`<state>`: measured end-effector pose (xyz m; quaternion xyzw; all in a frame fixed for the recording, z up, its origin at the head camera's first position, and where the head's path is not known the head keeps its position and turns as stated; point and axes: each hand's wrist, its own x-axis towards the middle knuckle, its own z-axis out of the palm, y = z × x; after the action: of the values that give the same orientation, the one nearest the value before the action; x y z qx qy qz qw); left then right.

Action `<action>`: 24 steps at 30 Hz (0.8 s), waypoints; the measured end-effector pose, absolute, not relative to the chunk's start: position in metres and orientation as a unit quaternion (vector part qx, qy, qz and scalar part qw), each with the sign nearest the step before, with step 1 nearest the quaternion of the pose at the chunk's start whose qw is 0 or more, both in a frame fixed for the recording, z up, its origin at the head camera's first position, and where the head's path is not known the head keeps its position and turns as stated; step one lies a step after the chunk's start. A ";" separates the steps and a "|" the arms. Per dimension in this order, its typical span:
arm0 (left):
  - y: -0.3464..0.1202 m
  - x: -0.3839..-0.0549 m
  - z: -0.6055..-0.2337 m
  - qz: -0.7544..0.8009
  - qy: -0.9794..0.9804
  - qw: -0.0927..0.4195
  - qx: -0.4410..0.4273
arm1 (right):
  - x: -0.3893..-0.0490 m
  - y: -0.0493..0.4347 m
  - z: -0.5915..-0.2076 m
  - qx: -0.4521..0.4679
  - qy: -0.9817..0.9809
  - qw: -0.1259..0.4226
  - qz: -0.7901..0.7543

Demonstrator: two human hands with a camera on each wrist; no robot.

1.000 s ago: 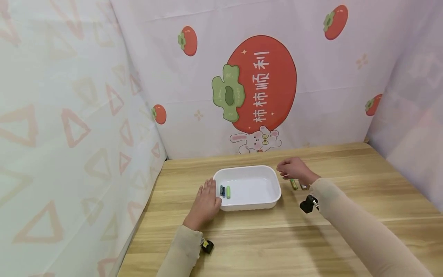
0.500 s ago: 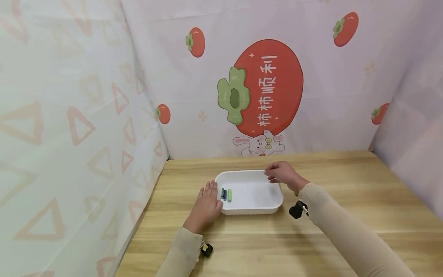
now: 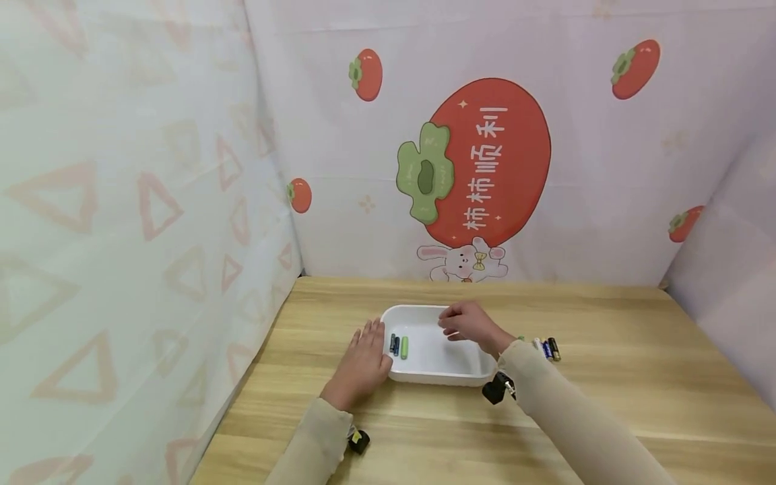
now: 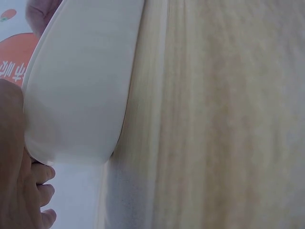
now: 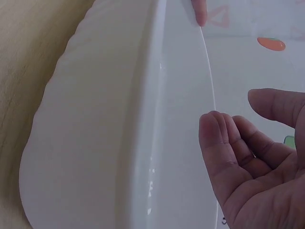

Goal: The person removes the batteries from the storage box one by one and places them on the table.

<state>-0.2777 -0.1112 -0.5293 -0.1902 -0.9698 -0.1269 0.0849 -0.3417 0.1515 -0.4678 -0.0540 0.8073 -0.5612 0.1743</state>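
A white rectangular tray (image 3: pixel 439 378) stands on the wooden table. At its left end lie a light green battery (image 3: pixel 404 347) and two dark batteries (image 3: pixel 395 346), side by side. My left hand (image 3: pixel 362 364) rests along the left rim, fingers extended; the left wrist view shows its fingertips (image 4: pixel 46 194) at the tray's edge. Over the right half of the tray is my right hand (image 3: pixel 473 326), with its fingers loosely bent. In the right wrist view, its thumb (image 5: pixel 274 105) stands apart from the fingers, and nothing shows between them.
Several more batteries (image 3: pixel 547 349) lie on the table (image 3: pixel 618 391) right of the tray, partly hidden behind the right forearm. A printed cloth (image 3: pixel 339 236) rises behind the table, and another cloth (image 3: pixel 200 289) hangs along its left side.
My right hand has moved left, from beside the tray's right end to above its inside, uncovering the batteries on the table. The left hand stays at the rim. The head view has shifted slightly.
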 end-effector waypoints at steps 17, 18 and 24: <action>-0.113 -0.284 -0.531 -0.115 -0.976 0.071 -0.170 | -0.344 0.107 -0.491 -0.067 0.830 0.205 -0.514; -0.113 -0.283 -0.531 -0.114 -0.977 0.069 -0.169 | -0.344 0.105 -0.492 -0.067 0.830 0.209 -0.513; -0.108 -0.282 -0.529 -0.118 -0.974 0.058 -0.184 | -0.339 0.101 -0.500 -0.062 0.835 0.218 -0.502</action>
<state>-0.2819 -0.1083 -0.5293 -0.1836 -0.9742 -0.1184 0.0576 -0.3393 0.1005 -0.4998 -0.0620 0.8347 -0.5020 0.2177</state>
